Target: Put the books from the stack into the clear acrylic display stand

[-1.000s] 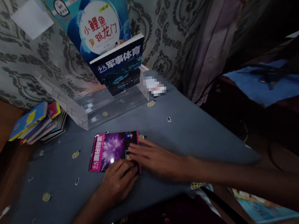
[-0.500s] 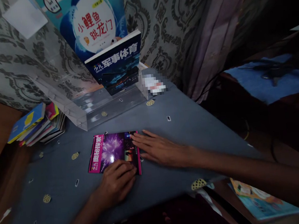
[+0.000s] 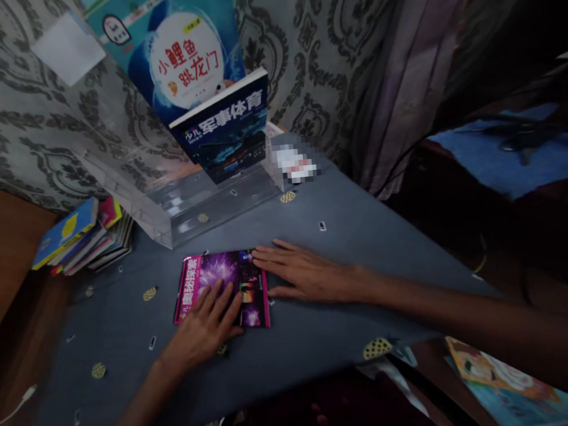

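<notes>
A purple and magenta book (image 3: pixel 254 315) with a firework-like burst on its cover lies closed and flat on the table. Across its lower left part rests my left hand (image 3: pixel 207 324), fingers stretched out and spread over the cover. My right hand (image 3: pixel 304 271) lies flat at the book's right edge, its fingertips on the upper right corner and the rest on the tablecloth. Neither hand is wrapped round anything. Behind the book stands a clear acrylic rack (image 3: pixel 218 212), holding a dark blue book (image 3: pixel 231 138) and a taller teal book (image 3: pixel 189 61) upright.
A stack of books (image 3: pixel 85 235) sits at the table's back left. The grey-blue tablecloth (image 3: pixel 349 267) has pineapple prints. On the far right a blue cloth (image 3: pixel 539 155) bears a dark object. A white cable (image 3: pixel 18 402) shows at left, a colourful book (image 3: pixel 521 378) low at right.
My left hand has moved left from the book's lower right edge and its fingers have spread flat over the cover. My right hand has stayed at the right edge. The view has shifted slightly.
</notes>
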The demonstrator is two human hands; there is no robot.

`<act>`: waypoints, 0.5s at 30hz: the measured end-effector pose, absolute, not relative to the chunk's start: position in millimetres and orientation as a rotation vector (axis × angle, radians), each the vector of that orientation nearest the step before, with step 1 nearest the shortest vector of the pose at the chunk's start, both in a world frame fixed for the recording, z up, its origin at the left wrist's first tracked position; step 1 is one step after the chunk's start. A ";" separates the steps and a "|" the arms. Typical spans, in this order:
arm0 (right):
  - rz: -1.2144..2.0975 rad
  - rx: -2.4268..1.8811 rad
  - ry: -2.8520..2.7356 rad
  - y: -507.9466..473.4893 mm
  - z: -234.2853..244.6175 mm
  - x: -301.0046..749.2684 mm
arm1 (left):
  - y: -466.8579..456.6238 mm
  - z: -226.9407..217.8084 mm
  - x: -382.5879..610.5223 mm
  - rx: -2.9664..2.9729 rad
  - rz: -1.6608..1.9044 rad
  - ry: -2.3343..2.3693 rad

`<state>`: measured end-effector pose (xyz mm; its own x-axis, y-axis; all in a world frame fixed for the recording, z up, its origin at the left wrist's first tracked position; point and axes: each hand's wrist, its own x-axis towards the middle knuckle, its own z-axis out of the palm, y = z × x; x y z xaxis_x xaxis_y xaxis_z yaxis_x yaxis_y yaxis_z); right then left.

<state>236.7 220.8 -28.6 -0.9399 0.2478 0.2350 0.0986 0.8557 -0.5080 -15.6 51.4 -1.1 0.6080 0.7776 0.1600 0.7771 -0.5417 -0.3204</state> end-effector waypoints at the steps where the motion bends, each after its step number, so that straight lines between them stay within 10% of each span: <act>1: 0.743 -0.245 -2.736 222.3 -27.8 237.7 | 50.9 1.9 -14.3 -2.461 -0.013 -1.196; 15: 1.433 -0.390 -1.942 244.1 27.7 221.9 | 87.7 120.4 17.7 -2.037 -0.972 -1.931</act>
<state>221.9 244.1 27.7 -0.7221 0.6000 0.3445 -0.1524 0.3478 -0.9251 17.7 87.7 120.4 -0.0518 0.8295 0.5562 0.9409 -0.1460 0.3055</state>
